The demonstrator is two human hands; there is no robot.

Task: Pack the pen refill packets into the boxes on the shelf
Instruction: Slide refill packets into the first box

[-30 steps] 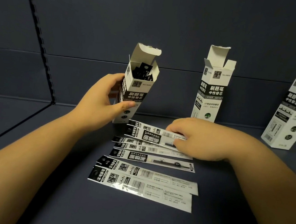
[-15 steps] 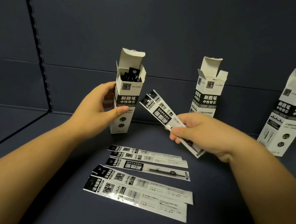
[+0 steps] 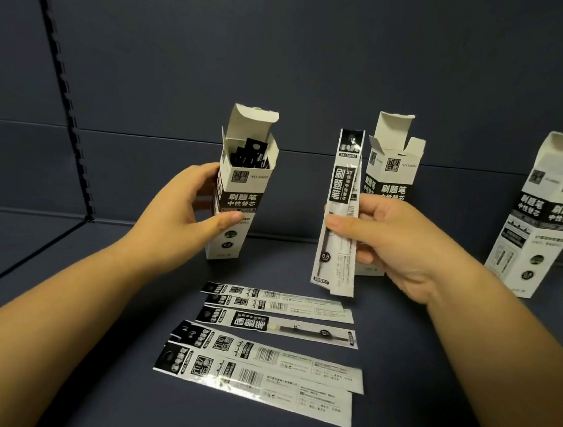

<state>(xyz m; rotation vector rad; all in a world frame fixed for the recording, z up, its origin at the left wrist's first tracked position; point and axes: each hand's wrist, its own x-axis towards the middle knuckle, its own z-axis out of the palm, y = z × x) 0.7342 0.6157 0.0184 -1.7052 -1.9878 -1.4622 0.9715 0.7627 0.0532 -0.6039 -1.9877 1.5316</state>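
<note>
Refill packets point(image 3: 340, 215), two it seems, pinched upright in my right hand point(image 3: 404, 249), long axis near vertical, just right of the open left box point(image 3: 241, 192) my left hand point(image 3: 184, 211) grips; loose packets point(image 3: 271, 343) lie flat below.

The left hand point(image 3: 174, 210) grips an open box point(image 3: 241, 188) that stands on the dark shelf point(image 3: 51, 380), with packets showing inside it. The right hand point(image 3: 404, 245) pinches refill packets point(image 3: 340, 212) upright, in front of a second open box point(image 3: 392, 175). Five packets point(image 3: 270, 346) lie flat below. A third open box point(image 3: 544, 218) stands at right.
</note>
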